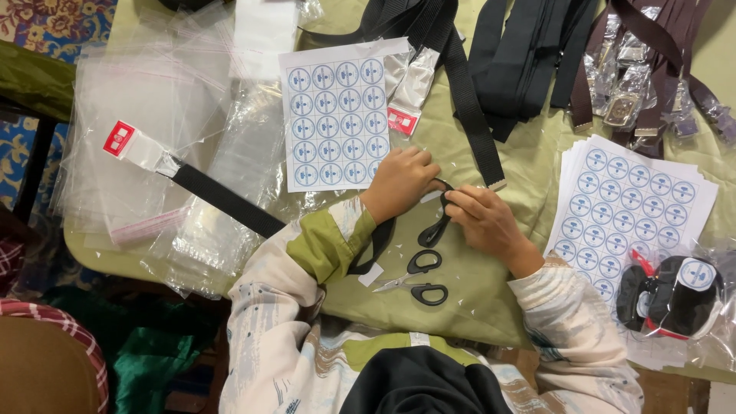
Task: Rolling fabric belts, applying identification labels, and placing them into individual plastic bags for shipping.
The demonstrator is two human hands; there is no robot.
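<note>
My left hand (399,182) and my right hand (484,221) meet over the olive-green table cloth (460,307). Both pinch a narrow black strap (438,228). It loops down between the hands and curves back under my left wrist. Black-handled scissors (420,280) lie shut on the cloth just below the hands, touched by neither. A sheet of round blue-and-white stickers (337,123) lies right above my left hand.
Clear plastic bags (146,115) pile up at the left, one holding a black strap with a red-and-white label (119,139). Black straps (468,100) and brown belts with buckles (636,84) lie at the top. At the right are more sticker sheets (636,199) and bagged rolled straps (675,295).
</note>
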